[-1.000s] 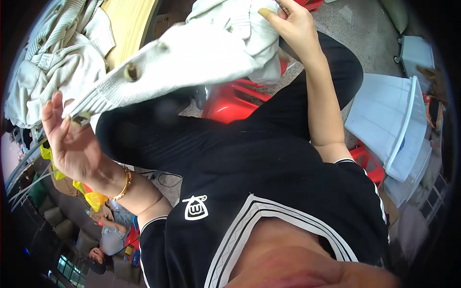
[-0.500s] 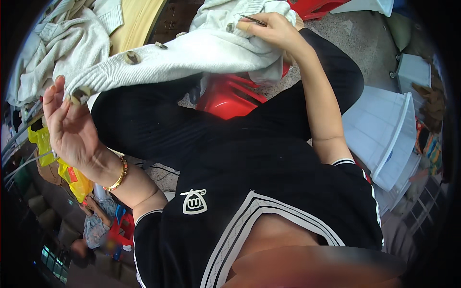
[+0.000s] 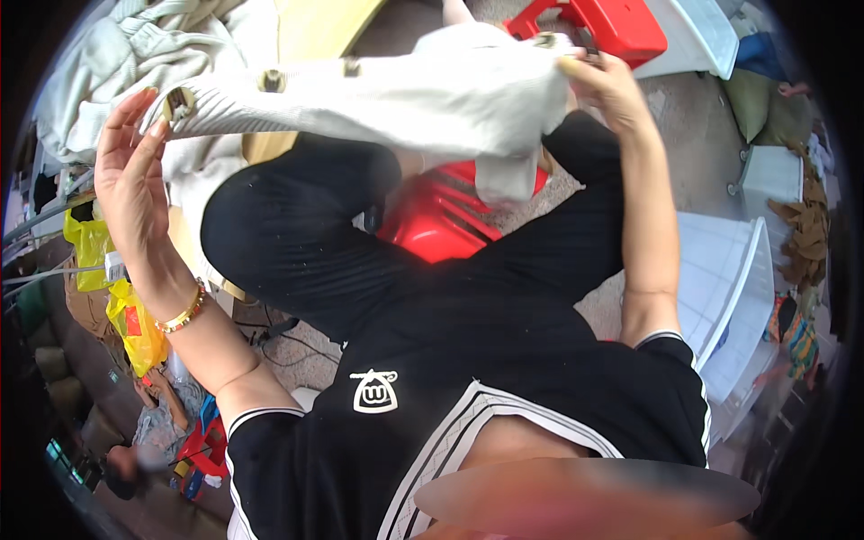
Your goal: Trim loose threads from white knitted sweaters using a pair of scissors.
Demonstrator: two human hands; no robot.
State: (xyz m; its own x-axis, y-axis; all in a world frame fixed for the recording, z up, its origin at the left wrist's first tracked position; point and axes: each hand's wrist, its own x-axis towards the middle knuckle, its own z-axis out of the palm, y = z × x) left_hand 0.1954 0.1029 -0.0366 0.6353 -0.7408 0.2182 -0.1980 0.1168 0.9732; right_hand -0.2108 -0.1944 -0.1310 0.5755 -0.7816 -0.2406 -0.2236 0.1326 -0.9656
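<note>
A white knitted cardigan (image 3: 423, 103) is stretched across in front of me above my knees. Large brown-and-cream buttons run along its upper edge, one of them a button (image 3: 272, 81) left of the middle. My left hand (image 3: 135, 171) pinches the left end of the button band between thumb and fingers, beside the end button (image 3: 178, 106). At the other end my right hand (image 3: 607, 85) grips the band near another button (image 3: 545, 40). A small dark tool (image 3: 590, 56) shows at those right fingers; its kind is hard to make out.
More pale knitwear (image 3: 117, 90) is heaped at the far left by a wooden board (image 3: 324, 27). A red plastic stool (image 3: 432, 220) sits between my legs, another red stool (image 3: 621, 31) beyond. White plastic bins (image 3: 720, 279) stand right; yellow bags (image 3: 135, 328) hang left. Another person (image 3: 166, 423) is lower left.
My right hand has moved right and slightly down, and my left hand has shifted a little right. The cardigan's button band is lifted and pulled straighter between them.
</note>
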